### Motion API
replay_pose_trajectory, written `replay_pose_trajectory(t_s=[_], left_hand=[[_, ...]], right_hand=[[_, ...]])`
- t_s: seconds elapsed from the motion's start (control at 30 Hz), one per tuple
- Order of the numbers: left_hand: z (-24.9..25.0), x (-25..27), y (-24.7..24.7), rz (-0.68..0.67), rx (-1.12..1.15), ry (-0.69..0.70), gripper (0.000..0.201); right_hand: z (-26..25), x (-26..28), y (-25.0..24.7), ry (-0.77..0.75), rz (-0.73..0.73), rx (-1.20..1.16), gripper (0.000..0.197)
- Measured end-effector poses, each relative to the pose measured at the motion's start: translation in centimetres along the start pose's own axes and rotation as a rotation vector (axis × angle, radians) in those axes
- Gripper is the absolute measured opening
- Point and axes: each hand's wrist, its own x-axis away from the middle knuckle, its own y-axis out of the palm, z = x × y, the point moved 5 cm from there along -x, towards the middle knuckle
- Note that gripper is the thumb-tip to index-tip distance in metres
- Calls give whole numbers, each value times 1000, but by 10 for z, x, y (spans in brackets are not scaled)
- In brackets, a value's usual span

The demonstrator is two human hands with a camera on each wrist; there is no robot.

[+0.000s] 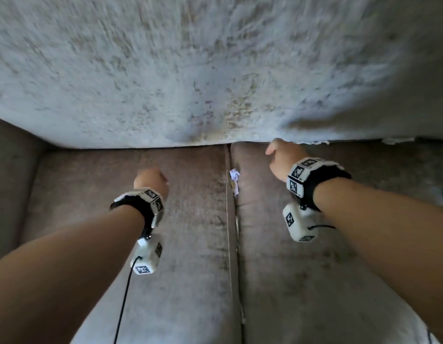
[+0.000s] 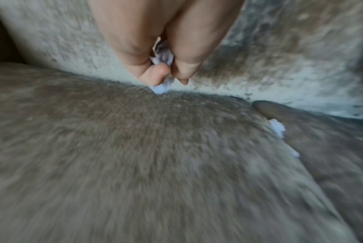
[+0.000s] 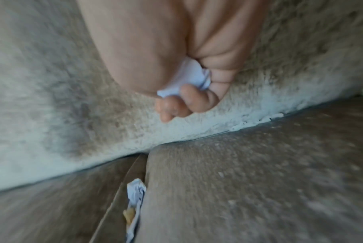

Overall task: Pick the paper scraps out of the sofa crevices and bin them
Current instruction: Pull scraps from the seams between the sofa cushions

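Observation:
My left hand (image 1: 151, 181) hovers over the left seat cushion with its fingers curled round a crumpled white paper scrap (image 2: 163, 57). My right hand (image 1: 282, 157) is up by the backrest seam of the right cushion and grips another white paper scrap (image 3: 189, 78). A further white scrap (image 1: 234, 178) is wedged in the crevice between the two seat cushions, also visible as the wedged scrap (image 3: 136, 195) and the wedged scrap (image 2: 277, 127). More small white bits (image 1: 314, 142) line the seam under the backrest to the right of my right hand, seen as seam bits (image 3: 257, 120).
The brown sofa seat (image 1: 190, 244) has two cushions split by a central gap. A pale grey backrest (image 1: 215, 70) rises behind them. The left armrest (image 1: 9, 182) closes off the left side. No bin is in view.

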Motion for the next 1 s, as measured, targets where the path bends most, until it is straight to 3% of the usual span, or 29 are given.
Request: replay_pose_trajectory(t_s=[0.1, 0.23, 0.33, 0.43, 0.53, 0.67, 0.83, 1.0], left_hand=[[9, 52, 14, -31, 22, 8, 30], [20, 104, 40, -89, 39, 49, 27], [37, 124, 62, -149, -50, 146, 24], [59, 140, 84, -193, -207, 295, 26], [66, 137, 107, -147, -286, 340, 33], [73, 127, 130, -170, -335, 371, 48], [89, 113, 138, -217, -433, 471, 23], [96, 97, 150, -262, -527, 473, 48]], right_hand=[[7, 18, 4, -128, -23, -11, 42], [4, 39, 6, -232, -64, -16, 45], [0, 46, 10, -294, -18, 74, 35], [-8, 48, 24, -304, -3, 103, 41], [-12, 42, 46, -281, -19, 110, 47], [-21, 34, 66, -289, 19, 158, 40], [-24, 10, 86, -325, -42, 186, 66], [-38, -17, 103, -391, -95, 236, 86]])
